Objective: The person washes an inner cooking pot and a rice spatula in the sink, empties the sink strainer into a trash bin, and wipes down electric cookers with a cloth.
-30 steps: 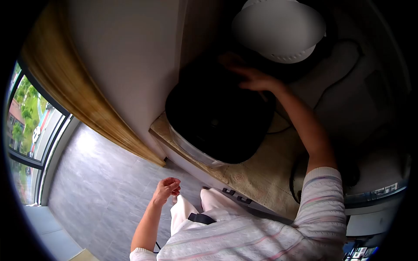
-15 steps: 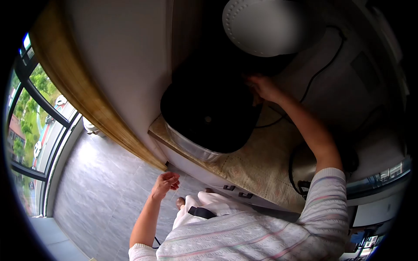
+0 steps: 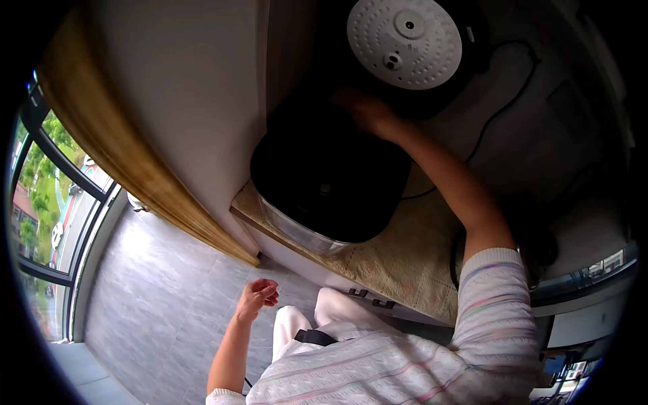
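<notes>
A black rounded appliance (image 3: 324,192) with a shiny silver lower side stands on a patterned cloth (image 3: 412,260). Behind it is a raised black lid with a pale round, dimpled plate (image 3: 432,61) on its inner face. My right hand (image 3: 371,116) reaches over the dark back part of the appliance, below the plate; its fingers are blurred and dim, and anything they hold is hidden. My left hand (image 3: 258,297) hangs over the grey floor, away from the appliance, its fingers loosely curled with nothing visible in them.
A black cord (image 3: 478,145) runs along the right side of the appliance. Drawer handles (image 3: 383,304) mark the cabinet front. A yellow curtain (image 3: 145,158) hangs by the wall at left, near a window (image 3: 57,189). A dark round object is partly hidden behind my right arm.
Over the last half second my right hand has moved leftward from the appliance's right back edge to over its back part. The dimpled plate now shows sharply. My left hand has hardly moved.
</notes>
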Available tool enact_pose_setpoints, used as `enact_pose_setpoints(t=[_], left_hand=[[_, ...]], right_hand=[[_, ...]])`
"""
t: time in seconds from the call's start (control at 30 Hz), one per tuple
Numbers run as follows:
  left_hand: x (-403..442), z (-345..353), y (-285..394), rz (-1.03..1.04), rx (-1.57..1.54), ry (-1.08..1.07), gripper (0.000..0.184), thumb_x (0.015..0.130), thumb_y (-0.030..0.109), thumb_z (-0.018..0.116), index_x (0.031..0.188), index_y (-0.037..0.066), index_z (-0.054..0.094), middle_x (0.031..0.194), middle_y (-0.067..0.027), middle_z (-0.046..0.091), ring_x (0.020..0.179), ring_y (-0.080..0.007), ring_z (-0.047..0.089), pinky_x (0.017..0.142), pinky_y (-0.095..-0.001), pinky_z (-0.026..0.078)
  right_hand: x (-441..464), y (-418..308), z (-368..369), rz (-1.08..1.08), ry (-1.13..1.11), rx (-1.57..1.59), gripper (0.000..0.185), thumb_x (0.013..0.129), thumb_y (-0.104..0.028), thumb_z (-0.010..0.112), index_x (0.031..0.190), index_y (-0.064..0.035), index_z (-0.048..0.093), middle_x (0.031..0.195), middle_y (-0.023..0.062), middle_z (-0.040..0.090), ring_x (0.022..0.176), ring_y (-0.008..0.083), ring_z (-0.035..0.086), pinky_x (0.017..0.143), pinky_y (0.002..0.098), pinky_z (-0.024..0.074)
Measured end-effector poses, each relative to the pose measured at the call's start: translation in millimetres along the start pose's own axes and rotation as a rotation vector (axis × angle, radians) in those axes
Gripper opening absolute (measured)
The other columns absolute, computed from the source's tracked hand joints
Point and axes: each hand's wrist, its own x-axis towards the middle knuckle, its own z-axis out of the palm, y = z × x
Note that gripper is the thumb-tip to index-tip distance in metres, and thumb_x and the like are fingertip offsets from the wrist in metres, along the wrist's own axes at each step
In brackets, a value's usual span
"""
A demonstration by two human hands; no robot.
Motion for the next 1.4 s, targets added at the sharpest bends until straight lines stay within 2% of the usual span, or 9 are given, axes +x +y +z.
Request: enact_pose_setpoints(t=[0.2, 0.4, 0.5, 0.83, 0.87, 1.0, 1.2, 1.27, 1.4], left_hand=[[-2, -15, 10, 0.066, 0.014, -0.022, 0.019, 0.085, 0.022, 0.059, 0.092, 0.005, 0.059, 0.074, -0.0037, 0.06, 0.062, -0.0136, 0.058, 0.058, -0.0265, 0.048], [-17, -28, 25, 0.123, 0.023, -0.016, 0.019, 0.085, 0.022, 0.059, 0.092, 0.005, 0.059, 0.072, -0.0031, 0.059, 0.061, -0.0127, 0.058, 0.056, -0.0248, 0.048], [-29, -36, 28, 0.127, 0.046, 0.018, 0.018, 0.085, 0.022, 0.059, 0.092, 0.005, 0.059, 0.072, -0.0032, 0.059, 0.061, -0.0125, 0.058, 0.056, -0.0246, 0.048], [-50, -65, 29, 0.13, 0.06, 0.074, 0.017, 0.085, 0.02, 0.059, 0.091, 0.004, 0.059, 0.072, -0.0035, 0.059, 0.061, -0.0121, 0.057, 0.056, -0.0244, 0.047], [-50, -66, 30, 0.128, 0.067, 0.07, 0.017, 0.085, 0.02, 0.059, 0.091, 0.004, 0.059, 0.072, -0.0035, 0.059, 0.061, -0.0121, 0.057, 0.056, -0.0244, 0.048], [-49, -65, 35, 0.12, 0.101, 0.064, 0.017, 0.085, 0.019, 0.059, 0.091, 0.004, 0.059, 0.072, -0.0034, 0.059, 0.061, -0.0125, 0.057, 0.056, -0.0247, 0.048], [-54, -67, 23, 0.087, 0.085, 0.064, 0.017, 0.085, 0.019, 0.059, 0.091, 0.004, 0.059, 0.072, -0.0039, 0.059, 0.061, -0.0129, 0.057, 0.056, -0.0251, 0.048], [-60, -67, 17, 0.075, 0.072, 0.087, 0.017, 0.085, 0.019, 0.059, 0.091, 0.004, 0.059, 0.072, -0.004, 0.06, 0.062, -0.013, 0.058, 0.056, -0.0253, 0.048], [-72, -75, 2, 0.043, 0.025, 0.154, 0.016, 0.085, 0.019, 0.059, 0.091, 0.004, 0.059, 0.072, -0.0035, 0.059, 0.062, -0.0126, 0.058, 0.057, -0.0251, 0.048]], right_hand=[[-77, 0, -15, -0.222, 0.149, -0.809, 0.043, 0.079, 0.008, 0.044, 0.12, -0.0029, 0.049, 0.128, 0.0145, 0.045, 0.113, 0.0262, 0.048, 0.095, 0.0307, 0.0394], [-132, -1, 21, 0.069, 0.381, -1.251, 0.029, 0.078, 0.002, 0.048, 0.107, 0.001, 0.054, 0.116, 0.0201, 0.05, 0.098, 0.0289, 0.055, 0.079, 0.0359, 0.0479], [-148, 0, 32, -0.078, 0.389, -1.506, 0.019, 0.078, -0.004, 0.053, 0.095, 0.0028, 0.055, 0.105, 0.0208, 0.054, 0.088, 0.0315, 0.057, 0.073, 0.0371, 0.0494], [-182, -45, 148, 0.053, 0.272, -1.356, 0.009, 0.074, -0.007, 0.057, 0.08, -0.0006, 0.053, 0.089, 0.0166, 0.055, 0.075, 0.0328, 0.057, 0.063, 0.0398, 0.0474], [-180, -42, 152, -0.091, 0.275, -1.299, 0.009, 0.075, -0.007, 0.059, 0.079, -0.001, 0.053, 0.081, 0.0146, 0.055, 0.068, 0.029, 0.057, 0.059, 0.036, 0.046], [-147, -60, 171, 0.073, 0.157, -0.814, 0.017, 0.079, -0.016, 0.062, 0.074, -0.002, 0.055, 0.059, 0.007, 0.055, 0.056, 0.0163, 0.055, 0.051, 0.0315, 0.0402], [-8, -57, 135, -0.172, 0.546, -0.341, 0.022, 0.082, -0.017, 0.058, 0.094, 0.0023, 0.06, 0.085, 0.011, 0.063, 0.078, 0.0155, 0.058, 0.067, 0.0282, 0.0457], [28, -46, 137, -0.158, 0.616, -0.395, 0.023, 0.082, -0.018, 0.057, 0.094, 0.0015, 0.06, 0.089, 0.0132, 0.063, 0.08, 0.0198, 0.06, 0.07, 0.0293, 0.0463], [66, -7, 123, -0.199, 0.51, -1.125, 0.035, 0.088, -0.028, 0.05, 0.105, 0.0017, 0.057, 0.103, 0.0191, 0.059, 0.09, 0.0325, 0.059, 0.077, 0.0362, 0.0466]])
